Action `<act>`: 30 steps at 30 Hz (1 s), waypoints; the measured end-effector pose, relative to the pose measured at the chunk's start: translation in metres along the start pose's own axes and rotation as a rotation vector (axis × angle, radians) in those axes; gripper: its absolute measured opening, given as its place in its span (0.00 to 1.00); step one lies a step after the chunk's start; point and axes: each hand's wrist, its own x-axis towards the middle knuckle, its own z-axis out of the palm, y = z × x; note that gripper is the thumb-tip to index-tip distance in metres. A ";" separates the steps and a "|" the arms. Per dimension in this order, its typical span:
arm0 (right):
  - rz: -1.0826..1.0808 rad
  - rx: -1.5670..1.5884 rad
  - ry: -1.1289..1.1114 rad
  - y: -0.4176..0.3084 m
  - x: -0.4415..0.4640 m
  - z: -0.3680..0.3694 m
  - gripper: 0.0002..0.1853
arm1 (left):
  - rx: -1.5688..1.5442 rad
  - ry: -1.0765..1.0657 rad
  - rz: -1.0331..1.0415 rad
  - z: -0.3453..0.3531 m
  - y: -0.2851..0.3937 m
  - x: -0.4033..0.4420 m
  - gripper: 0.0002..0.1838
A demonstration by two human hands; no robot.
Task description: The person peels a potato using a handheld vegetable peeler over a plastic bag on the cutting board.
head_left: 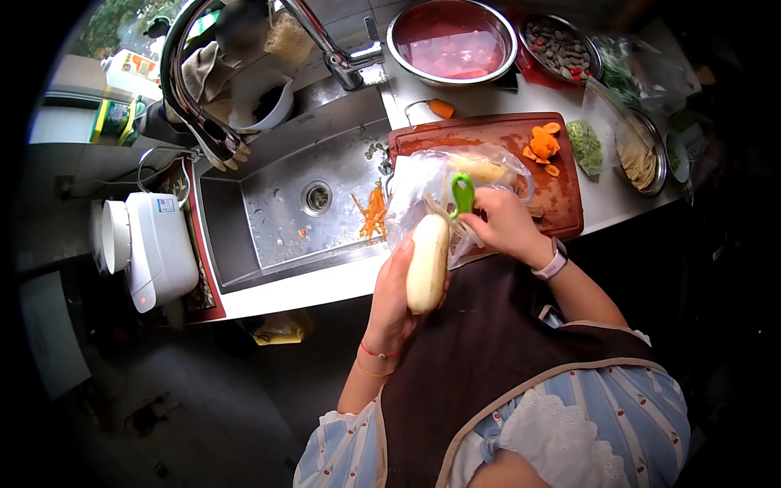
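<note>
A pale, long peeled root vegetable (428,264) rests in my left hand (396,293), whose fingers wrap round it from the left and below. My right hand (506,224) grips a green peeler (462,193) close to the vegetable's upper end. Beneath both is a clear plastic bag (413,185) with another pale piece (480,168) inside it. The bag lies over the left part of a reddish-brown cutting board (561,195). Orange carrot slices (543,144) are on the board's upper right.
Left of the board is a steel sink (281,191) with orange peels (373,213) in it. Behind stand a bowl of pinkish liquid (452,41) and further bowls of food. A faucet (342,69) rises behind the sink; a white appliance (163,252) stands at left.
</note>
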 end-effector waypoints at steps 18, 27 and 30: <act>0.285 0.866 -0.081 -0.043 -0.008 -0.001 0.08 | -0.098 0.006 -0.034 -0.006 -0.001 0.006 0.22; -0.169 -0.398 -0.007 0.007 0.001 0.005 0.07 | -0.098 -0.018 -0.022 -0.004 -0.002 0.003 0.23; -0.159 -0.252 0.298 -0.016 -0.005 -0.006 0.04 | -0.131 0.058 -0.004 -0.001 -0.002 0.012 0.25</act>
